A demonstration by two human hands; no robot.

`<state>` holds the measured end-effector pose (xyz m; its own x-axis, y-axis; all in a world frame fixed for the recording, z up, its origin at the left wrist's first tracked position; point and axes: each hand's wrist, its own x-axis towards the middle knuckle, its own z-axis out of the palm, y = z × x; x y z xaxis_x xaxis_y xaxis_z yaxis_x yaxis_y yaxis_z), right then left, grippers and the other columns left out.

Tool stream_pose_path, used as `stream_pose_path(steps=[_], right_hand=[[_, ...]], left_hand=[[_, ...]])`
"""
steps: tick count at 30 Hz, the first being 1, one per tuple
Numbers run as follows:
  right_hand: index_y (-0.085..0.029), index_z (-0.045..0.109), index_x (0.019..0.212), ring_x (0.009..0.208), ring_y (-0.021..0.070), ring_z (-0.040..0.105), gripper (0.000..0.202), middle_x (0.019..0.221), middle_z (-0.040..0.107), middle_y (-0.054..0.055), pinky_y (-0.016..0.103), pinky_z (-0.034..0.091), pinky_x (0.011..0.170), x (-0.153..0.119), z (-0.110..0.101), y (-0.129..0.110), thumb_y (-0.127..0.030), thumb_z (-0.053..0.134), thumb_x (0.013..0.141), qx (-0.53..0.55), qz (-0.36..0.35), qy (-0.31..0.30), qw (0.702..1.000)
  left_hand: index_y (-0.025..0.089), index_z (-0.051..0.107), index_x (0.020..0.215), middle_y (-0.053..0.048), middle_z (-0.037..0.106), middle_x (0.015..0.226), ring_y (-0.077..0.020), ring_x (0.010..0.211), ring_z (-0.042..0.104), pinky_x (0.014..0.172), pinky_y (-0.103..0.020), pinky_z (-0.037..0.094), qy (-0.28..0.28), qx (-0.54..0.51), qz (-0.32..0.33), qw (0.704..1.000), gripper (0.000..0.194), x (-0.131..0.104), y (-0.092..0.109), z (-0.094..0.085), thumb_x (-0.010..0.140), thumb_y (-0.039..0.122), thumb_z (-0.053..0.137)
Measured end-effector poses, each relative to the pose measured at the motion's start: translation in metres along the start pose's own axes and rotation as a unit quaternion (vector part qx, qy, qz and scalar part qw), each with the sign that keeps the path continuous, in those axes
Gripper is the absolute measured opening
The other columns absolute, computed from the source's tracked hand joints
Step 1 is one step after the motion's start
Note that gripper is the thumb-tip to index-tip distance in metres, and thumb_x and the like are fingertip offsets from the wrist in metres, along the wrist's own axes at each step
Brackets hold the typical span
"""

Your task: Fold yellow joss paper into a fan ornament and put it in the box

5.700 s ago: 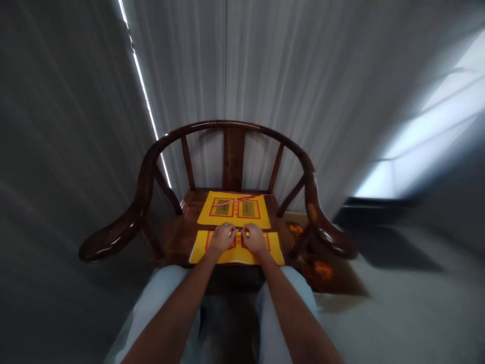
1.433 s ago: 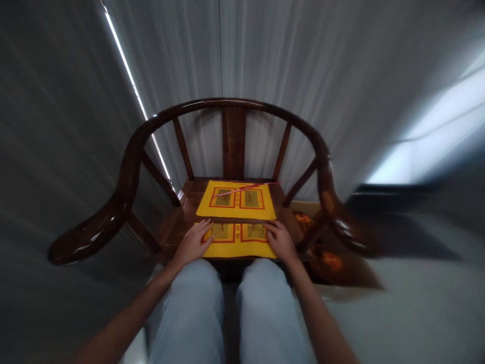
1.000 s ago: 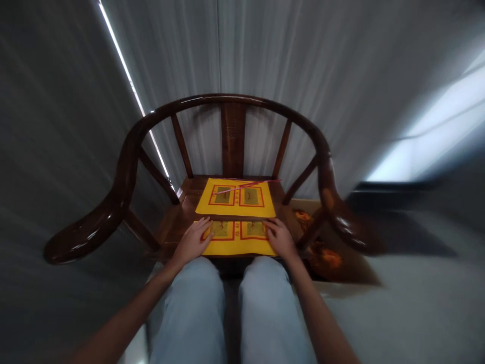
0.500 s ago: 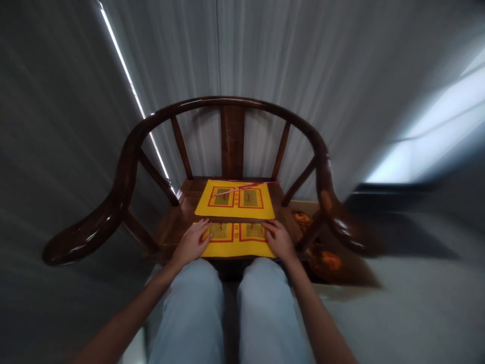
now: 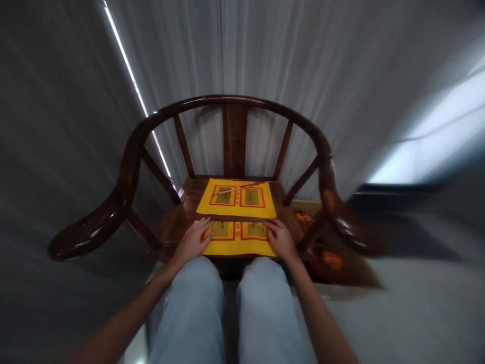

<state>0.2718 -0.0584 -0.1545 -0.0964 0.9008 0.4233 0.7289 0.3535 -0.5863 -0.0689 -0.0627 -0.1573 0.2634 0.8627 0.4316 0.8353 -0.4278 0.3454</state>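
Observation:
A yellow sheet of joss paper point(image 5: 238, 246) with red frames and red characters lies on the wooden chair seat point(image 5: 180, 202), close to the front edge. My left hand point(image 5: 192, 239) rests on its left side, fingers stretched over the far left corner. On the right side, my right hand point(image 5: 280, 239) lies with its fingers on the far right corner and edge. Both hands look flat rather than wrapped round the paper. Just behind is more yellow joss paper point(image 5: 237, 211), printed alike, with thin pinkish-red strips point(image 5: 248, 186) across its far part.
The chair's curved dark armrest rail point(image 5: 129, 167) surrounds the seat on the left, back and right. Grey corrugated wall point(image 5: 261, 45) stands behind it. Orange-red patterned items point(image 5: 329, 260) sit low at the right. My knees point(image 5: 261, 283) are close to the seat's front.
The view has shifted slightly, so the chair sits a little further right. My hands stay on the same far corners of the near sheet.

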Motion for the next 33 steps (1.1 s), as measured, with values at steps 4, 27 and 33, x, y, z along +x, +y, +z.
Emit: stream_pose_path(steps=[4, 27, 33], right_hand=[[-0.018, 0.072, 0.111, 0.114, 0.0230, 0.058, 0.036, 0.120, 0.063, 0.011, 0.037, 0.045, 0.103, -0.0001, -0.0003, 0.0002, -0.018, 0.047, 0.087, 0.002, -0.002, -0.002, 1.000], [-0.020, 0.072, 0.112, 0.114, 0.0237, 0.058, 0.036, 0.120, 0.063, 0.011, 0.039, 0.045, 0.102, -0.0005, 0.0005, 0.0018, -0.019, 0.046, 0.087, 0.005, -0.002, -0.001, 1.000], [-0.020, 0.072, 0.113, 0.114, 0.0230, 0.058, 0.036, 0.121, 0.062, 0.011, 0.039, 0.045, 0.103, -0.0012, 0.0002, 0.0018, -0.018, 0.047, 0.087, 0.005, -0.002, 0.000, 1.000]], left_hand=[[0.019, 0.062, 0.126, -0.010, 0.058, 0.138, -0.0262, 0.130, 0.052, 0.111, -0.048, 0.039, 0.001, 0.000, -0.002, 1.000, 0.041, -0.0003, -0.0016, 0.0013, 0.092, 0.038, 0.050], [0.019, 0.062, 0.125, -0.010, 0.058, 0.137, -0.0259, 0.130, 0.052, 0.112, -0.047, 0.039, 0.002, -0.007, -0.007, 1.000, 0.040, -0.0001, -0.0017, 0.0016, 0.093, 0.038, 0.048], [0.017, 0.062, 0.126, -0.011, 0.058, 0.137, -0.0264, 0.130, 0.052, 0.112, -0.047, 0.039, 0.002, -0.007, -0.004, 1.000, 0.040, -0.0001, -0.0007, 0.0011, 0.092, 0.036, 0.050]])
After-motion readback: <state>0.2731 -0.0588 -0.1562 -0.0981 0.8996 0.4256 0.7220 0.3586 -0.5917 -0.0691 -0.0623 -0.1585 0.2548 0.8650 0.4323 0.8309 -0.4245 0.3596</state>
